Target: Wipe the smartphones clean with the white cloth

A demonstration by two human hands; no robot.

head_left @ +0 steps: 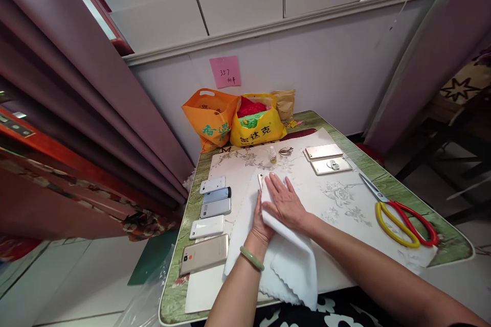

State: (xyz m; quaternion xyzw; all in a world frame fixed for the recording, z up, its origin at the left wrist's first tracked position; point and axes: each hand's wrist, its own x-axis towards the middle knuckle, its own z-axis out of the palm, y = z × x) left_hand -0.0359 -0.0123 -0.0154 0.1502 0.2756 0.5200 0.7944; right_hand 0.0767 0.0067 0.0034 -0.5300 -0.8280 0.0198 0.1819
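Note:
A pale phone (pixel 260 180) shows only its top corner with the camera; a white cloth (pixel 293 265) covers the rest. My left hand (pixel 261 222), with a green bangle (pixel 252 258) at the wrist, grips the phone's left side through or beside the cloth; its far fingers are hidden underneath. Flat on top lies my right hand (pixel 286 202), fingers stretched out, pressing the cloth against the phone. The cloth's scalloped edge hangs toward my lap. Just beyond my hands stand a small bottle (pixel 272 155) and a pair of glasses (pixel 286 151).
Several phones lie in a column at the left, the nearest a gold phone (pixel 204 255). Two more, including a phone with a ring holder (pixel 332 165), lie at the right near large scissors (pixel 399 219). An orange bag (pixel 210 117) and a yellow bag (pixel 258 130) stand at the back.

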